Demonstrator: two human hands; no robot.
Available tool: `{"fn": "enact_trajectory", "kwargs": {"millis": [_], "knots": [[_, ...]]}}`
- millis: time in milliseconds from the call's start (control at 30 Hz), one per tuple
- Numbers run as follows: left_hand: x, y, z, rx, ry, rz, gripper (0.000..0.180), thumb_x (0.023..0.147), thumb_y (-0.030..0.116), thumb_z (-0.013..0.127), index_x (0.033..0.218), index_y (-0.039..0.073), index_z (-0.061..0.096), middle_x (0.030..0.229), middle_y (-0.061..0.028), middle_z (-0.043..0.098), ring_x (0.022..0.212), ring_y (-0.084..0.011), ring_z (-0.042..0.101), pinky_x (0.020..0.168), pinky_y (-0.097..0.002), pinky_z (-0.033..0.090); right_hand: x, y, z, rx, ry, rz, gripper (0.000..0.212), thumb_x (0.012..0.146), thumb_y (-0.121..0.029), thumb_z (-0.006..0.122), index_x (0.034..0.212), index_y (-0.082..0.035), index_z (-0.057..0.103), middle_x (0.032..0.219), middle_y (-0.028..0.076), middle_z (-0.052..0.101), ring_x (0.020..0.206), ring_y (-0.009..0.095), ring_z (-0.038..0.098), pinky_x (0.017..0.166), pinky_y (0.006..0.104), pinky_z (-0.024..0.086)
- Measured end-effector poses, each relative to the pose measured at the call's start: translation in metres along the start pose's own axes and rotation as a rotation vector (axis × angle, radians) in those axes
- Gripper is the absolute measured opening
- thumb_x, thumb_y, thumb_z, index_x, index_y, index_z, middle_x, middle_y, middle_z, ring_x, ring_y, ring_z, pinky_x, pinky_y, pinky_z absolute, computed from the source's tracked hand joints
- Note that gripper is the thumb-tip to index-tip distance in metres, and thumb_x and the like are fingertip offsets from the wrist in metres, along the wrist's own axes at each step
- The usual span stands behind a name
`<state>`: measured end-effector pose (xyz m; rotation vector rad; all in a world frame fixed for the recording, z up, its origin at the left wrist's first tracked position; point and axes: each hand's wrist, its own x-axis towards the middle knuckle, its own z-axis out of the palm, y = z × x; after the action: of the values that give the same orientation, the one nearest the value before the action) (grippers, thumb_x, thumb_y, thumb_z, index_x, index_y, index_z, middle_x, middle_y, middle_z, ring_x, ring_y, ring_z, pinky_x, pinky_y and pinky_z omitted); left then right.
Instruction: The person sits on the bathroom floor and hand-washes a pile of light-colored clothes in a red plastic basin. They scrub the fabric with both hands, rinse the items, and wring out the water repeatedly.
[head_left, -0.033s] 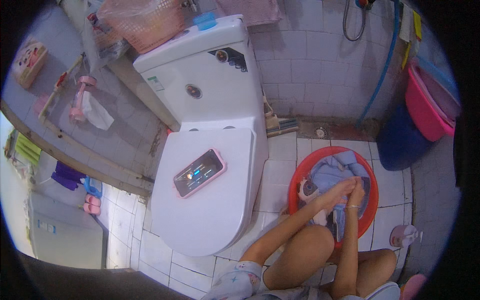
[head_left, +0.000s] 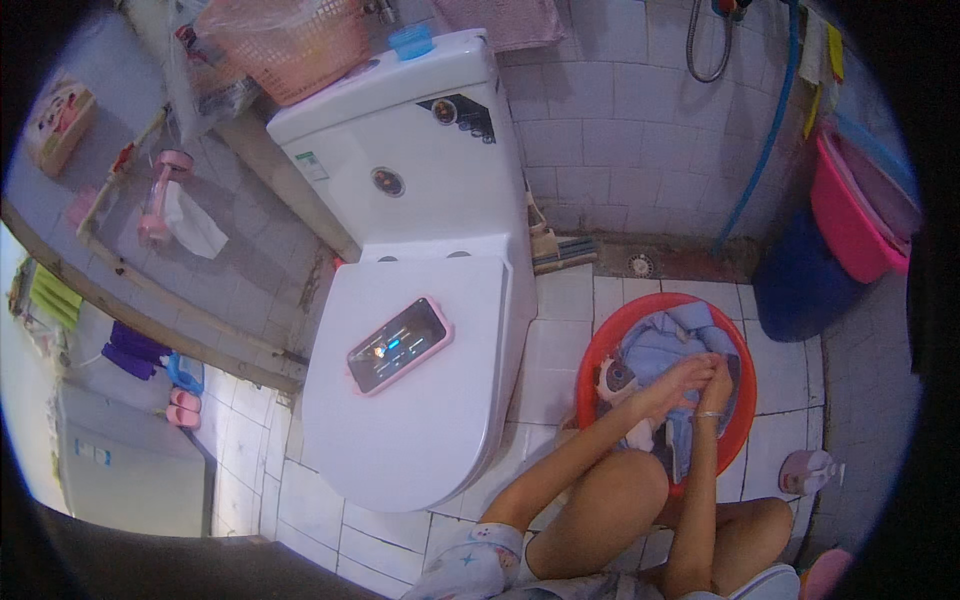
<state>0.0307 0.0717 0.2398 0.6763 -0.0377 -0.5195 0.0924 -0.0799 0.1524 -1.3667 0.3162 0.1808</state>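
Over the red basin (head_left: 745, 440) my two hands meet above a heap of wet-looking laundry. Most of it is light blue cloth (head_left: 655, 335), with a white and brown printed piece (head_left: 615, 377) at the left rim. My left hand (head_left: 687, 383) has its fingers stretched out against the right one. My right hand (head_left: 717, 383), a bracelet on its wrist, is curled closed beside it; whatever lies inside its fingers is hidden. Bent knees rise at the basin's near side.
A white toilet (head_left: 400, 460) stands to the left, a pink-cased phone (head_left: 400, 346) on its lid. Right of the basin are a pump bottle (head_left: 806, 472), a dark blue bucket (head_left: 800, 285) and a pink basin (head_left: 850, 215). A floor drain (head_left: 641, 265) lies behind.
My left hand's fingers have straightened and spread slightly against the right hand. The basin and laundry look the same.
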Motion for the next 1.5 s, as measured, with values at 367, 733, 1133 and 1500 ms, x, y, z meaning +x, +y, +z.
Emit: {"fn": "enact_trajectory", "kwargs": {"millis": [367,733,1133,1500], "knots": [[-0.034,-0.014,-0.031,1.742,0.125,-0.082,0.041,0.077,0.027,0.057,0.109,0.001,0.053,0.102,-0.0231,0.056,0.095,-0.0359,0.055,0.082,-0.0417,0.043,0.008,0.066,-0.098,-1.042,-0.319,-0.171,0.036,0.078,-0.030,0.055,0.100,-0.003,0.061,0.095,0.018,0.062,0.089,0.030,0.059,0.079,0.0360,0.045],[-0.124,0.047,0.086,1.748,0.162,0.304,0.036,0.083,0.023,0.053,0.113,0.003,0.051,0.112,-0.0164,0.053,0.103,-0.0316,0.052,0.088,-0.0392,0.040,-0.054,0.021,-0.053,-0.520,-0.262,-0.195,0.032,0.082,-0.029,0.055,0.098,-0.003,0.059,0.082,0.006,0.060,0.066,0.016,0.055,0.057,0.0282,0.042],[-0.379,0.082,0.181,1.608,0.934,0.470,0.029,0.083,0.021,0.057,0.110,0.010,0.057,0.110,-0.0073,0.057,0.096,-0.0176,0.056,0.080,-0.0311,0.045,-0.167,-0.093,0.026,-0.194,-0.537,-0.315,0.029,0.086,-0.029,0.052,0.105,-0.008,0.056,0.092,0.006,0.062,0.071,0.012,0.059,0.052,0.0190,0.038],[-0.435,0.073,0.167,1.531,1.124,0.504,0.026,0.080,0.017,0.059,0.104,0.007,0.060,0.104,-0.0083,0.060,0.087,-0.0193,0.059,0.075,-0.0308,0.047,-0.208,-0.151,0.018,-0.553,-0.615,-0.543,0.025,0.085,-0.017,0.054,0.105,-0.002,0.057,0.100,0.008,0.060,0.093,0.015,0.055,0.081,0.0271,0.044]]}}
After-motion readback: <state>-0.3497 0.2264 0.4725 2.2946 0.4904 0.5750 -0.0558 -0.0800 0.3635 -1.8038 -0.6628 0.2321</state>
